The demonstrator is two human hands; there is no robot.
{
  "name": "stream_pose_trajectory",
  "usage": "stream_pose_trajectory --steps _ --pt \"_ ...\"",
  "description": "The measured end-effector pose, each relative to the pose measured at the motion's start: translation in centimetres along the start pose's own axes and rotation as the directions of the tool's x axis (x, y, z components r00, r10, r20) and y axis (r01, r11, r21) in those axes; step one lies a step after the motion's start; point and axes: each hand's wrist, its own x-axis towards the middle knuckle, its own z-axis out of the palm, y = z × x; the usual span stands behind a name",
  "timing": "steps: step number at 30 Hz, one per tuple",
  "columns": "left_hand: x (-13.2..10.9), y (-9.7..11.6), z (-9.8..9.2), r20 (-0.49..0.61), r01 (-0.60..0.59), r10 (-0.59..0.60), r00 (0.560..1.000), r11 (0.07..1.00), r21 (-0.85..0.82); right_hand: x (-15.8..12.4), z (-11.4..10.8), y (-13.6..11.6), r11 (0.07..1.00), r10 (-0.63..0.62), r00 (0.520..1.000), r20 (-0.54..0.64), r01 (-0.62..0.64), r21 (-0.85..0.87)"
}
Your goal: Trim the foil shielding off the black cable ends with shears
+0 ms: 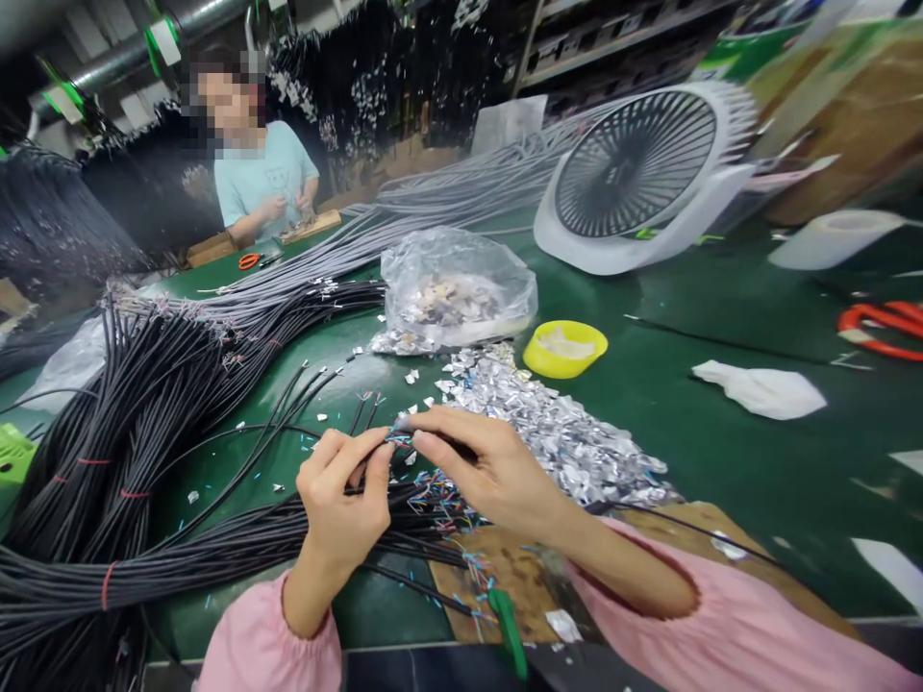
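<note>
Cable end (401,440) lay between both hands | left hand (344,500) fingers pinched it | right hand (485,463) fingers gripped its wires at 3 o'clock.

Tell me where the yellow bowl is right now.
In the head view the yellow bowl sits on the green table, right of centre, between the plastic bag and the white fan.

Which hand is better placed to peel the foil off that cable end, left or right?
Probably the right hand: its fingertips pinch the cable end, beside the foil scrap pile. The left hand grips the cable just behind the end.
</note>
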Motion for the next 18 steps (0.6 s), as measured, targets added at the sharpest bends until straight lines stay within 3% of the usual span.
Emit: stream_pose_trajectory --steps 5,10,18 --pt "0.08 0.20 -0.02 -0.007 0.002 -0.003 1.000 1.000 -0.012 -0.20 -0.05 -0.02 0.999 0.025 1.000 0.006 -0.024 -0.026" --pt "-0.24 0.28 0.44 -0.092 0.083 -0.090 0.992 0.993 -0.079 -0.29 -0.11 0.06 1.000 0.017 1.000 0.005 -0.017 -0.026" --pt "-0.31 0.18 0.59 -0.114 0.057 -0.067 0.991 0.994 -0.090 0.12 -0.24 -0.10 0.978 0.157 0.986 0.049 -0.162 0.131"
